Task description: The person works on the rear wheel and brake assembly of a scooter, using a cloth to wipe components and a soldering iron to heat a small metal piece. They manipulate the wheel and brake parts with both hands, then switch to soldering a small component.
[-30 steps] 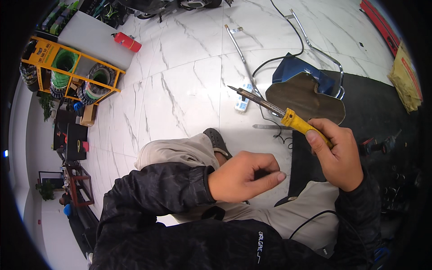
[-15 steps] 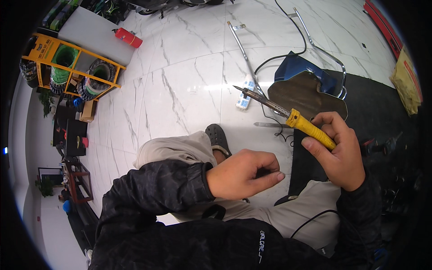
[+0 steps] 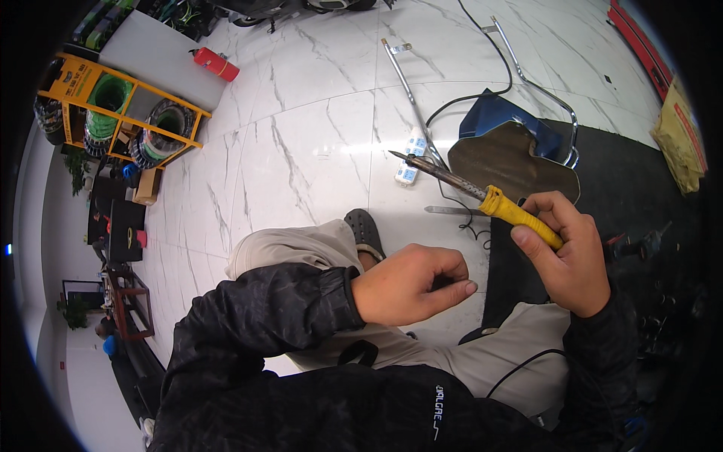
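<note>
My right hand [image 3: 572, 260] grips a soldering iron [image 3: 523, 221] by its yellow handle, thumb along the near side. The long metal shaft slants up to the left and ends in a dark pointed tip, which touches nothing. To the left, my left hand [image 3: 410, 286] hovers above my lap, its fingers curled under and the thumb close to the index finger. Whatever it holds, if anything, is hidden. Beyond the iron lies a brown sheet with a curved outline [image 3: 512, 166], partly over a blue folded piece [image 3: 480, 117]. A white and blue power strip [image 3: 411, 154] lies behind the shaft.
A bent chrome tube frame [image 3: 410, 92] and a black cable [image 3: 506, 89] lie on the marbled floor. At right are a dark mat [image 3: 625, 196] and a yellowish bag [image 3: 681, 139]. A red fire extinguisher [image 3: 215, 64] and yellow tyre rack [image 3: 151, 102] stand far left.
The iron's tip has dipped slightly, with the right hand keeping its grip. My left hand has shifted a little upward and to the right, still curled.
</note>
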`<state>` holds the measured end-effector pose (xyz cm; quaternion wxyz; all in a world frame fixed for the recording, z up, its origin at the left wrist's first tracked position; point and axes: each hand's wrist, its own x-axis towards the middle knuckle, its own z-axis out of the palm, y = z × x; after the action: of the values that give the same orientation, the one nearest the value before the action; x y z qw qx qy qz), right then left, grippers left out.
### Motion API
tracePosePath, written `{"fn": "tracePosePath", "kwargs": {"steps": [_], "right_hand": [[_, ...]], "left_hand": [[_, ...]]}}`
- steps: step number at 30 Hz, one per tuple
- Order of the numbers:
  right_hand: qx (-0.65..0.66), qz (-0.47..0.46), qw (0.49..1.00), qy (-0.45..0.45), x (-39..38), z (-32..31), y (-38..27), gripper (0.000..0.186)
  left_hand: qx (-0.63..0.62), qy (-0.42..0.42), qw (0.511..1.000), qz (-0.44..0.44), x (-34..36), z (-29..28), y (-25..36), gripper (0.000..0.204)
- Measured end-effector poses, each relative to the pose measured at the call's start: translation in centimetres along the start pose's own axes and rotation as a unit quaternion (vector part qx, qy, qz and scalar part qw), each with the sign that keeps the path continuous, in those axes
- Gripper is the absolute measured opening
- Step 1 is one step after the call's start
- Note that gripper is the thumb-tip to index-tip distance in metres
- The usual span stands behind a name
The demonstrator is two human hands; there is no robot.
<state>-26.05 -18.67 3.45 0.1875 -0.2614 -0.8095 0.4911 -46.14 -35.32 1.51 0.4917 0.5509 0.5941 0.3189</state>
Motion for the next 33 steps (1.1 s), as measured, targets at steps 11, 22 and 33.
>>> {"fn": "tracePosePath", "kwargs": {"steps": [11,22,33], "right_hand": [[-0.009,-0.006,1.000,0.002,-0.07,-0.18,0.20,0.024],[-0.027,-0.027,0.999,0.014,-0.31,-0.30,0.21,0.025],[-0.014,-0.026,0.999,0.014,-0.26,-0.19,0.50,0.026]], "left_hand": [[0.011,-0.008,1.000,-0.010,0.14,-0.19,-0.27,0.024],[0.014,-0.006,1.000,-0.009,0.28,-0.18,-0.48,0.024],[0.021,-0.002,1.000,-0.004,0.37,-0.19,-0.45,0.024]]}}
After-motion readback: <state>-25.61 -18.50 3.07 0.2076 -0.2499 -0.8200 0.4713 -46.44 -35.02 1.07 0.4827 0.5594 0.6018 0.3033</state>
